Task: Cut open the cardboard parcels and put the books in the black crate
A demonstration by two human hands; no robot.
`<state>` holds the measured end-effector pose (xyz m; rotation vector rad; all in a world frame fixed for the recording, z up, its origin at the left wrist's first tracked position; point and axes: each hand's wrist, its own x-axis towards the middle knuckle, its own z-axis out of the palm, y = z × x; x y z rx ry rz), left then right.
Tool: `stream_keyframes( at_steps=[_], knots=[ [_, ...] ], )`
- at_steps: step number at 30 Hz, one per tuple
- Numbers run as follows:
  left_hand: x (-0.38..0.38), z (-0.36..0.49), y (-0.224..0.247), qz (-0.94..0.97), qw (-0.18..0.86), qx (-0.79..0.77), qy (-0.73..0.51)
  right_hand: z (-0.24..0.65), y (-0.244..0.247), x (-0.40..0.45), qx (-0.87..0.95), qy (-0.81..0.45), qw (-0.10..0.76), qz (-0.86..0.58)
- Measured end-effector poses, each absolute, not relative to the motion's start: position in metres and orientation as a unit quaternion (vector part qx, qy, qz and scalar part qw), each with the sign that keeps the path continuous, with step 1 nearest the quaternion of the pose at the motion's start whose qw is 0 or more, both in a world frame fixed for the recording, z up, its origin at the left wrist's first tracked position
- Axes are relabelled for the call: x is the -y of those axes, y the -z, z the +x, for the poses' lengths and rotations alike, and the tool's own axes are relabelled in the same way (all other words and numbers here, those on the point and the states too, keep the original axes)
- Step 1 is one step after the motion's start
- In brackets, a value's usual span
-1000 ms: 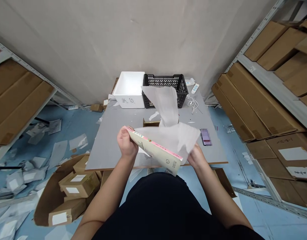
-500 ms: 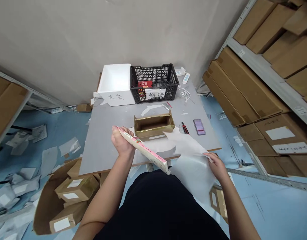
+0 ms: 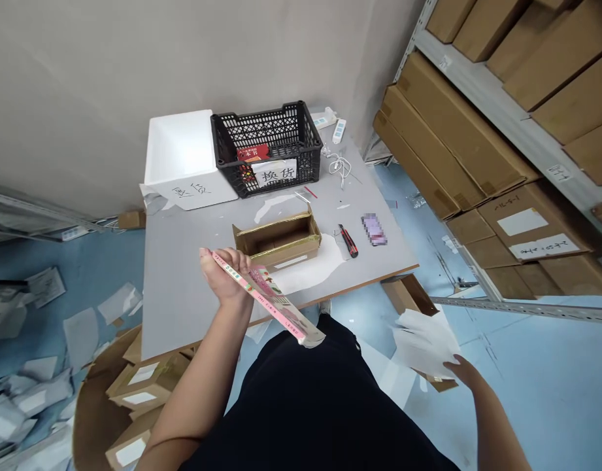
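Swung out to four o'clock, the right hand [image 3: 460, 371] meets limp white plastic wrap [image 3: 422, 343], grip unclear; the left hand [image 3: 223, 278] clamps a stiff pink-edged paperback [image 3: 266, 294] by one end.

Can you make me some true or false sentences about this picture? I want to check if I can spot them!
1. The left hand holds a book with a pink edge. True.
2. The right hand holds that book too. False: it is beside a white sheet, away from the book.
3. A black basket sits next to a white foam box. True.
4. The utility knife is inside the gold-lined box. False: it lies beside the box on the table.
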<state>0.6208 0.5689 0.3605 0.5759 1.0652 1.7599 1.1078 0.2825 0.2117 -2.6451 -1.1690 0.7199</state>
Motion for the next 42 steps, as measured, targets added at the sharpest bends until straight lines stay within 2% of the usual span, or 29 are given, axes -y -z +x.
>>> stream_keyframes(
  at_steps=[3,5,8,10,13,18,23,25,30,35,42],
  knots=[
    [-0.574,0.622,-0.369,0.247,0.504,-0.402,-0.723,1.092,-0.212,-0.312,0.358,-0.257,0.097,-0.893],
    [-0.578,0.623,-0.375,0.252,0.523,-0.378,-0.721,1.056,-0.218,-0.348,0.322,-0.329,0.162,-0.873],
    [-0.587,0.627,-0.384,0.264,0.541,-0.322,-0.730,0.967,-0.242,-0.408,0.314,-0.593,0.335,-0.661],
    [-0.593,0.633,-0.388,0.278,0.544,-0.282,-0.740,0.901,-0.266,-0.442,0.267,-0.755,0.357,-0.481],
    [-0.600,0.645,-0.390,0.295,0.538,-0.254,-0.747,0.829,-0.303,-0.481,0.218,-0.860,0.351,-0.299],
    [-0.598,0.652,-0.388,0.256,0.534,-0.324,-0.738,0.803,-0.336,-0.517,0.213,-0.847,0.403,-0.274],
    [-0.559,0.641,-0.385,0.202,0.653,-0.409,-0.604,0.807,-0.345,-0.537,0.222,-0.822,0.432,-0.297],
    [-0.542,0.637,-0.380,0.205,0.658,-0.444,-0.572,0.806,-0.345,-0.544,0.219,-0.802,0.459,-0.314],
    [-0.530,0.626,-0.364,0.246,0.613,-0.473,-0.583,0.807,-0.340,-0.562,0.207,-0.744,0.510,-0.378],
    [-0.539,0.616,-0.349,0.259,0.619,-0.484,-0.562,0.804,-0.337,-0.572,0.210,-0.731,0.515,-0.396],
    [-0.551,0.625,-0.332,0.197,0.605,-0.464,-0.616,0.798,-0.332,-0.580,0.239,-0.717,0.524,-0.394]
  ],
)
